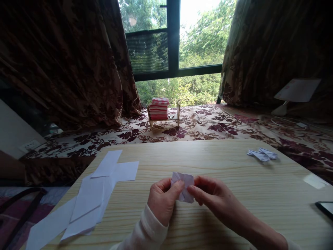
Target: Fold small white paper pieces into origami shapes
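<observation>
At the near edge of the worktop (208, 163), the left hand (162, 201) and right hand (213, 196) hold a small folded paper (184, 187) between them, fingers closed on its sides. Loose sheets (88, 198) lie to the left, and another folded piece (262, 154) lies far right. Beyond, a wooden rack (163, 120) holds stacked striped cloths (158, 109).

Domestic room, likely a bedroom or sitting room. Heavy brown floral curtains (65, 62) hang at both sides of a dark-framed window (173, 38) that looks onto trees. Matching floral cloth (203, 125) covers the wide ledge below it. On the cloth stand a small wooden rack (177, 114) of folded striped cloths (158, 108), a white lamp (296, 92) and a cable (286, 121). Wall socket (30, 145) at far left. Pale wood-grain tabletop (208, 159) in front, with white paper sheets (99, 187) overhanging its left edge.
</observation>
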